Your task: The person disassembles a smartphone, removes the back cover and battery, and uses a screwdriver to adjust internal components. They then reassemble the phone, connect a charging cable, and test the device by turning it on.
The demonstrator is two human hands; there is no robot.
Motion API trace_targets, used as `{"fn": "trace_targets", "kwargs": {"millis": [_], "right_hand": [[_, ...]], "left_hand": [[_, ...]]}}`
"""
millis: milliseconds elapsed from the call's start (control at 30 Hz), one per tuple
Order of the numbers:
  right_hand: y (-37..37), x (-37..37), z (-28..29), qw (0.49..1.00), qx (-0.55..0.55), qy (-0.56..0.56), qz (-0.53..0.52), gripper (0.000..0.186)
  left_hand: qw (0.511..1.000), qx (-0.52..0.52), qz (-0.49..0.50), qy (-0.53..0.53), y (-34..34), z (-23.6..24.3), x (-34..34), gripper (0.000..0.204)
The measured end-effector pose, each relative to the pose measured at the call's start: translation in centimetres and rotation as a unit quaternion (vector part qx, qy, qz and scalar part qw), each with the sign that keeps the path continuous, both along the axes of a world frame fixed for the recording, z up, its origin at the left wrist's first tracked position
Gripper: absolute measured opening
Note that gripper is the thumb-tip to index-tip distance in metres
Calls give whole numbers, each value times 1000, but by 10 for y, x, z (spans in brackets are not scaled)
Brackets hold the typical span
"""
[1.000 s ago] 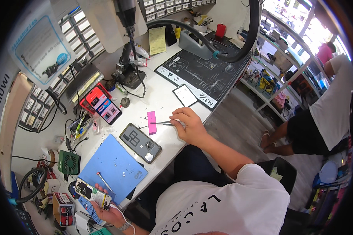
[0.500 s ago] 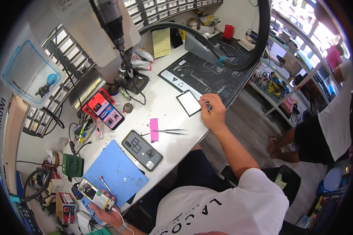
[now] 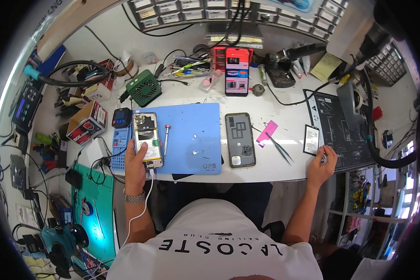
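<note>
My left hand (image 3: 137,163) is closed round an opened phone (image 3: 146,130) with its internals showing, over the blue mat (image 3: 196,130); a white cable (image 3: 151,179) runs from its lower end. A slim screwdriver (image 3: 166,140) lies beside that phone. My right hand (image 3: 324,163) pinches the lower right corner of a flat white battery (image 3: 311,136) with a black border, at the edge of the black mat (image 3: 340,135). Left of it, metal tweezers (image 3: 280,149) lie across a pink strip (image 3: 269,130). A phone in a dark case (image 3: 239,140) lies face down mid-desk.
A propped phone (image 3: 236,72) with a lit screen stands at the back, near a green fan (image 3: 143,91) and a microscope base (image 3: 280,74). A black hose (image 3: 385,161) arches at the right; cluttered boxes (image 3: 86,121) and a green mat (image 3: 93,210) sit left.
My right hand has let go of the tweezers, leaving them on the desk, and moved right to the battery. The camera view has swung round to face the desk squarely.
</note>
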State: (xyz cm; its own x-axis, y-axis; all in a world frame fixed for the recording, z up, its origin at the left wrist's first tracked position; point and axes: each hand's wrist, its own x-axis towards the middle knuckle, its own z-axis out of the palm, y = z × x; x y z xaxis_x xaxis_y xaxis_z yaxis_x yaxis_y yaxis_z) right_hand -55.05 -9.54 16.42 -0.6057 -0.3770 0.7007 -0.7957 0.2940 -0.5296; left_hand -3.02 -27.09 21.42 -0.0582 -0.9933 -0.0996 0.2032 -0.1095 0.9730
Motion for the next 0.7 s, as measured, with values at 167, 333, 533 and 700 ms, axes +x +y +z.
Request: {"fn": "trace_targets", "kwargs": {"millis": [167,333,533,700], "right_hand": [[-2,-1,-5,1000,17,17,-3,12],[-3,2,0,999,17,37,-9,11],[-36,55,34,991,-33,18,126,11],[-109,139,88,937,-2,-19,349,16]], "left_hand": [[993,-15,13,-120,-7,-19,22,26],[864,-153,87,-472,-6,-12,22,33],[848,-116,83,-510,1,-1,26,46],[864,-196,189,-424,3,-25,25,53]]}}
